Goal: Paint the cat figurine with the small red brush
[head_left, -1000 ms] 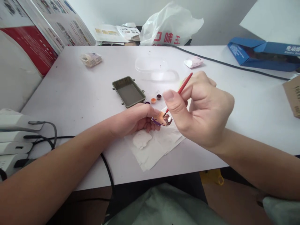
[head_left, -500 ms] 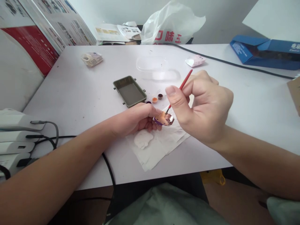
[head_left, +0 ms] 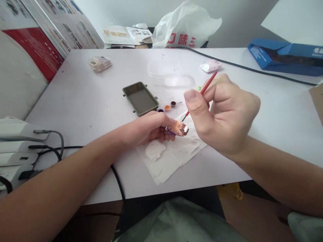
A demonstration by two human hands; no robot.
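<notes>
My left hand (head_left: 147,129) grips a small painted figure (head_left: 178,128), orange, brown and purple, just above a white paper towel (head_left: 174,154). My right hand (head_left: 222,116) is closed on a thin red paintbrush (head_left: 202,92); its tip hangs a little above and right of the figure, not touching it. A white unpainted plaster piece (head_left: 154,150) lies on the towel under my left hand. Small paint pots (head_left: 167,107) sit just behind the figure.
A green rectangular tray (head_left: 139,98) stands behind my left hand, a clear plastic lid (head_left: 166,72) farther back. A black cable (head_left: 252,70) crosses the table's right side. A blue box (head_left: 285,55), a white plastic bag (head_left: 186,27) and small packets (head_left: 99,63) lie around the far edge.
My right hand has drawn back to the right and slightly up, lifting the brush tip off the figure. My left hand and the figure have stayed almost still.
</notes>
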